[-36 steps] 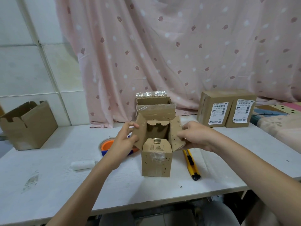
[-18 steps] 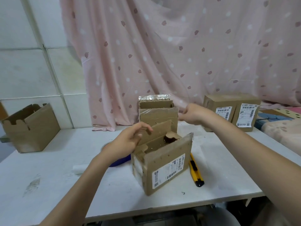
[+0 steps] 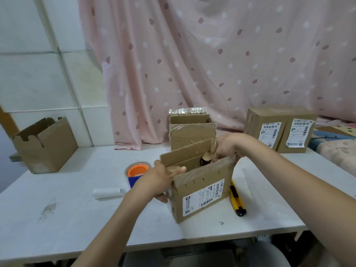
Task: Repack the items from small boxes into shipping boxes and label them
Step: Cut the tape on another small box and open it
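both hands were closing the labelled shipping box [image 3: 200, 191]: the left hand [image 3: 159, 180] gripped its near-left corner, the right hand [image 3: 226, 149] pinched the far flap [image 3: 187, 153], and folding the flaps flat for taping seemed next.

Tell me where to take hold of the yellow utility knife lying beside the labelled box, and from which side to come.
Grip the yellow utility knife across the middle of its long body, coming from above and from its right. It lies flat on the table, and its left side sits close to the labelled box, so that side is probably cramped. The black end points toward the near edge.
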Available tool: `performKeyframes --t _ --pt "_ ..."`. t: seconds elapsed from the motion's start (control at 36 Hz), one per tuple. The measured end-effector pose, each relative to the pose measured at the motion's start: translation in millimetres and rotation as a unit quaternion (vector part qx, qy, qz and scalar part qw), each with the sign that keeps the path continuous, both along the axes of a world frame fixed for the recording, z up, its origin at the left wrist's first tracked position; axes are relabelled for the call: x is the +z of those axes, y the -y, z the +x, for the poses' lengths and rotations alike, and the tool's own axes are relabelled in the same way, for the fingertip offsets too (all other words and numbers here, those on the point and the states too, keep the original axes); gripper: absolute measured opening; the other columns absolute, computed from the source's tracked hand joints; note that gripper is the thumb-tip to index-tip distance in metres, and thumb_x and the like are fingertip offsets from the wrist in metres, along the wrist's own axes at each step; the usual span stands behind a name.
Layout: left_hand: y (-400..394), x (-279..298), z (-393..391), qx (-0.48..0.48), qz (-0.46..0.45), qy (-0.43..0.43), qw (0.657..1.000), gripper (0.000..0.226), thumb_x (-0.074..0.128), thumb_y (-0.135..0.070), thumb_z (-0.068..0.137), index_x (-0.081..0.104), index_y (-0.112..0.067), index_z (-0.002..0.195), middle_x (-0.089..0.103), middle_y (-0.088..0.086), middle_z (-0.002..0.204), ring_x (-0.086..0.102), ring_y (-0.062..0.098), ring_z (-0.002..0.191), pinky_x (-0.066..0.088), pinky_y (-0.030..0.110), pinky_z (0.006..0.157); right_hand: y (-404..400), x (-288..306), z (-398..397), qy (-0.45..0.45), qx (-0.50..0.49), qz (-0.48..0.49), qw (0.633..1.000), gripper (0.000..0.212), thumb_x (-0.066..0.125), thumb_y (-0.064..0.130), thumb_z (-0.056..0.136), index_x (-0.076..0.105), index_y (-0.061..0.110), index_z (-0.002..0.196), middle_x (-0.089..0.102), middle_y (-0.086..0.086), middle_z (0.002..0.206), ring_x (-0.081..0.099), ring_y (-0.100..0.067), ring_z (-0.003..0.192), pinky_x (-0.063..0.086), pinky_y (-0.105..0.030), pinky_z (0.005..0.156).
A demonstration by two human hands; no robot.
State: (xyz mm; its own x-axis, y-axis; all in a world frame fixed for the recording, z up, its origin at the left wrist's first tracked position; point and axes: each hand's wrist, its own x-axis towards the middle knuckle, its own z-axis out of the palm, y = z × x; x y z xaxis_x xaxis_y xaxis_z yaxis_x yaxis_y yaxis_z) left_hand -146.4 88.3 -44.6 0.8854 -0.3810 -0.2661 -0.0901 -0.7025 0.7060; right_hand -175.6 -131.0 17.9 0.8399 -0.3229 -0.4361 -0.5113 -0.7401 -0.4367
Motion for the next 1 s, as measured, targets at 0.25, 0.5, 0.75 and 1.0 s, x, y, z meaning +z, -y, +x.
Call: performKeyframes --t 0.25,0.5,0.75,1.0 --pt "-5 14 -1 0.018 -0.051 0.064 0.996 0.040 0.067 -0.036 0.086 0.047 -0.016 0.115 0.066 0.005 0.094 0.065 0.019 0.077 0.058 0.029 0.063 12 0 -31 0.124 -0.026 0.083 0.988 0.014 0.058 0.015 0.095 0.063 0.005 0.087 0.059 -0.009 0.076 0.054 -0.019 0.056 0.046 -0.022 0.046" --pt "-12 0 -4 -0.059 -0.158 0.060 0.984 0.032 0.040 -0.017 0.105 0.054 -0.043 0.117 0.072 -0.011 0.093 0.061 0.004 0.081 0.055 0.024 0.084 26 -21 -63 0.168 -0.073 0.147 0.972 0.023 0.047 0.006 0.100 0.048 0.010 0.077 0.048 -0.005 0.067 0.049 -0.015 0.054 0.048 -0.024 0.047" --pt "-25 -8 -2 -0.161 -0.154 0.025 0.975 0.048 0.044 -0.022 0.106 0.027 -0.066 0.116 0.053 -0.034 0.103 0.060 -0.004 0.092 0.048 0.004 0.070 31 -27 -68 0.168 -0.069 0.175 0.968 0.017 0.050 0.006 0.097 0.053 0.007 0.080 0.053 -0.011 0.075 0.057 -0.021 0.061 0.055 -0.029 0.059" --pt "-22 -33 2 -0.148 -0.128 0.152 0.969 0.102 0.091 -0.024 0.071 0.012 -0.068 0.120 0.041 -0.037 0.119 0.054 -0.002 0.109 0.043 -0.001 0.075 32 -33 -69 0.195 -0.100 0.222 0.950 0.023 0.060 0.021 0.100 0.065 0.011 0.120 0.071 -0.020 0.111 0.068 -0.023 0.093 0.059 -0.046 0.089"
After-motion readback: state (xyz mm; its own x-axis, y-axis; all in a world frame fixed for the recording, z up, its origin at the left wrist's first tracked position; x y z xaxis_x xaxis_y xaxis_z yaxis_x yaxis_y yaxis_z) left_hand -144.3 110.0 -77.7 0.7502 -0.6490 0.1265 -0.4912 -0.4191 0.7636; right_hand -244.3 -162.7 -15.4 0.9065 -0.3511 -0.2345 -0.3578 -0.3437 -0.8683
